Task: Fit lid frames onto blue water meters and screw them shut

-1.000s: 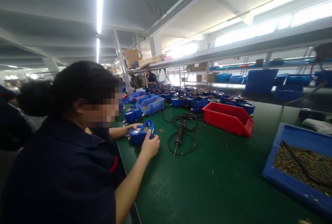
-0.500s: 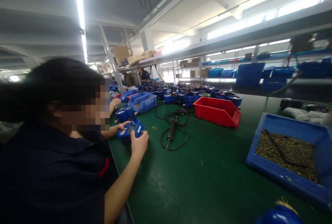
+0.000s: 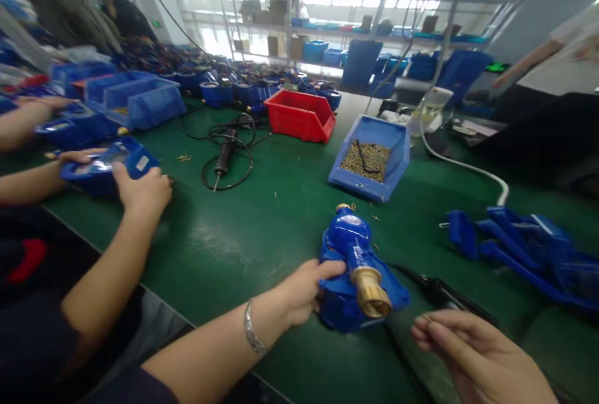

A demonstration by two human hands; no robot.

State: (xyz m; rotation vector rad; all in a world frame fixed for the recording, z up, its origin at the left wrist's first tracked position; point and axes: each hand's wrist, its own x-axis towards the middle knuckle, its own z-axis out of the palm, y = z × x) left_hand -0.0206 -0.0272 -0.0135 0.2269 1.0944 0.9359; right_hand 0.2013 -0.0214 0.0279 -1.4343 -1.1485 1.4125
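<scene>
Now – left hand [image 3: 304, 288] grip closed on blue meter [image 3: 355, 279] | right hand [image 3: 472, 354] pinching – contents unclear | no legible writing

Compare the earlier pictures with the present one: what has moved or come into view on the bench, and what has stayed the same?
The view has swung down and right. The wearer's left hand now shows, gripping a blue water meter; the right hand hovers beside it, open. A pile of blue parts has appeared. Unchanged: the co-worker's hands hold a blue meter; the red bin, screw tray and corded screwdriver lie as before.

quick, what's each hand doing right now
left hand: closed on the blue water meter
right hand: pinching something tiny, cannot tell what
</scene>
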